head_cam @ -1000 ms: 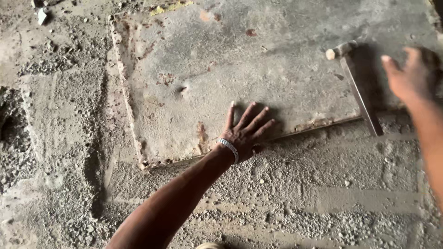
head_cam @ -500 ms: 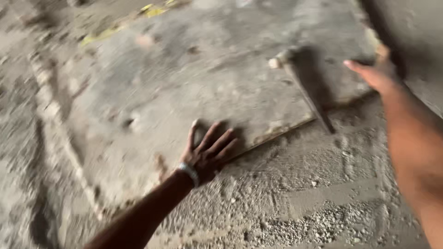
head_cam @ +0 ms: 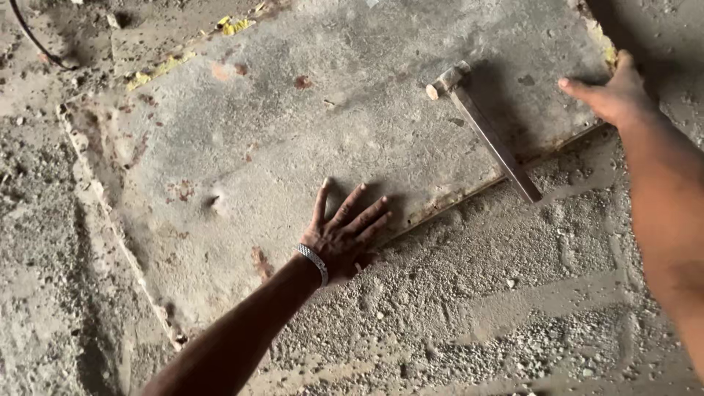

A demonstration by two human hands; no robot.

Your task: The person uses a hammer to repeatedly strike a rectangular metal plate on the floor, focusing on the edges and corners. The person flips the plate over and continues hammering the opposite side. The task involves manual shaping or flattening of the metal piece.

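A large flat grey slab [head_cam: 352, 110], stained and dusty, lies on rough gravelly ground. My left hand [head_cam: 343, 231], with a metal bracelet at the wrist, presses flat on the slab's near edge, fingers spread. At the slab's right corner my right hand [head_cam: 612, 92] rests on the edge with fingers extended. Between the two hands a hammer [head_cam: 484, 132] lies on the slab, its head toward the far side and its handle reaching past the near edge. Neither hand touches the hammer.
Loose grey gravel and sand [head_cam: 477, 315] cover the ground in front of the slab. Yellow scraps [head_cam: 235, 26] lie along the slab's far edge. A dark cable [head_cam: 33, 40] curves across the top left corner.
The view has shifted, so slab and hammer now sit more centred. My left hand stays flat on the near edge. My right hand stays at the slab's right corner.
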